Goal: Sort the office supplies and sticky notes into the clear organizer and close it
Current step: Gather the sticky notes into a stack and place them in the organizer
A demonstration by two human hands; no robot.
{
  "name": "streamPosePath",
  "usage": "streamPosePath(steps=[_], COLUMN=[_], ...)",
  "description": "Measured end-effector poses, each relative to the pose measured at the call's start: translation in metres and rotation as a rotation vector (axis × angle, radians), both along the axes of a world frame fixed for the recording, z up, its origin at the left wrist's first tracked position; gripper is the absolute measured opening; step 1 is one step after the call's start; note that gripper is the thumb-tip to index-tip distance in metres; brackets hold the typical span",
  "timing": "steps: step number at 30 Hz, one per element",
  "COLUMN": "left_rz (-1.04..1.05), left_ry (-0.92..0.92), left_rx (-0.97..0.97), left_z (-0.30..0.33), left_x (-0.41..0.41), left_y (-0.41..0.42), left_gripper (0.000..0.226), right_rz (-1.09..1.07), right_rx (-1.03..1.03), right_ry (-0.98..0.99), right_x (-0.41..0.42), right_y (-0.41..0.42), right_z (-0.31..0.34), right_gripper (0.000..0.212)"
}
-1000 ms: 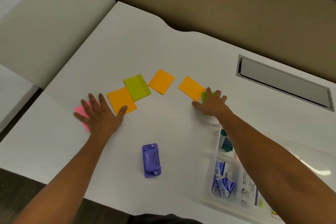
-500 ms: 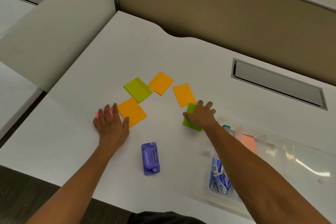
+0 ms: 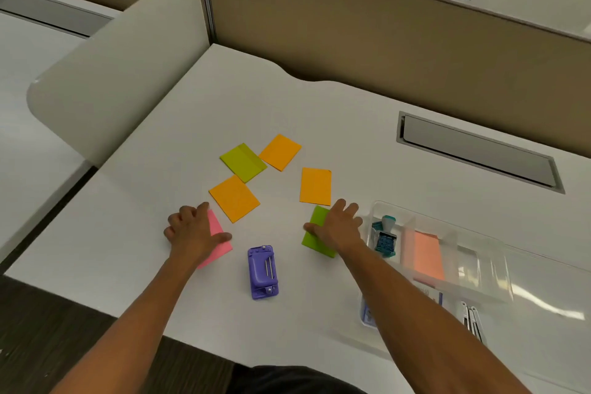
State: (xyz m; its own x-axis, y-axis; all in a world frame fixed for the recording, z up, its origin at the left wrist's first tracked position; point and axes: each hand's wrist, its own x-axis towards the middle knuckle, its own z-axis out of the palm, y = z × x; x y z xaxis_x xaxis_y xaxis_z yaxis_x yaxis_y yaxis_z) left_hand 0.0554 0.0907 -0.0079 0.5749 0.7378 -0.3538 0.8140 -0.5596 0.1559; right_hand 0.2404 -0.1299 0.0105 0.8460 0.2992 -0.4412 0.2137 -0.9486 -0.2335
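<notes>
Left hand (image 3: 195, 232) lies on the pink sticky note (image 3: 216, 241), fingers bent at the knuckles; whether it grips the note cannot be told. Right hand (image 3: 335, 227) presses the green sticky note (image 3: 316, 233) flat with extended fingers, just left of the clear organizer (image 3: 479, 253). A purple hole punch (image 3: 263, 271) sits between the forearms on the white desk (image 3: 335, 112).

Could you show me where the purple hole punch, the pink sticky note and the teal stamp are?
Purple plastic hole punch (image 3: 263, 271), head view, on its top face.
Pink square sticky note (image 3: 215, 227), head view, on the part showing beside the left hand.
Teal date stamp (image 3: 386, 238), head view, on its body.
</notes>
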Motion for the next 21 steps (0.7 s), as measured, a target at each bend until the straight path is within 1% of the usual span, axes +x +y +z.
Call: streamPosePath(steps=[2, 4, 7, 9, 11, 13, 16, 17, 19, 21], left_rz=[0.042, 0.081, 0.152, 0.188, 0.218, 0.253, 0.299, 0.314, 0.325, 0.309], left_ry=[-0.021, -0.058, -0.065, -0.063, -0.087, -0.129, -0.319, -0.378, -0.451, -0.479], left_rx=[-0.032, -0.052, -0.074, -0.081, -0.065, -0.052, -0.078, -0.081, -0.066, -0.040], left_z=[0.003, 0.005, 0.008, 0.010, 0.010, 0.010, 0.010, 0.012, 0.021, 0.030], left_x=[-0.001, -0.004, -0.007, -0.008, -0.009, -0.010, -0.017, -0.018, -0.020, -0.018], left_y=[-0.005, -0.010, -0.019, -0.025, -0.030, -0.033, -0.038, -0.042, -0.047, -0.049], left_gripper=[0.095, 0.091, 0.073, 0.064, 0.059, 0.048, 0.019, 0.013, 0.010, 0.020], right_rz=[-0.003, -0.003, 0.004, 0.035, 0.092, 0.132, 0.172, 0.185, 0.171, 0.129], right_rx=[0.026, 0.059, 0.080, 0.065, 0.049, 0.060, 0.112, 0.147, 0.246, 0.343], right_ry=[-0.008, 0.010, 0.041, 0.046, 0.041, 0.043, 0.051, 0.055, 0.079, 0.110], right_x=[-0.006, -0.012, -0.023, -0.031, -0.037, -0.041, -0.040, -0.038, -0.034, -0.032], right_y=[-0.005, -0.009, -0.014, -0.018, -0.021, -0.025, -0.030, -0.033, -0.039, -0.047], right_z=[0.003, 0.004, 0.003, 0.003, 0.003, 0.004, 0.008, 0.011, 0.017, 0.026], right_gripper=[0.099, 0.098, 0.100, 0.097, 0.088, 0.078, 0.061, 0.055, 0.040, 0.027])
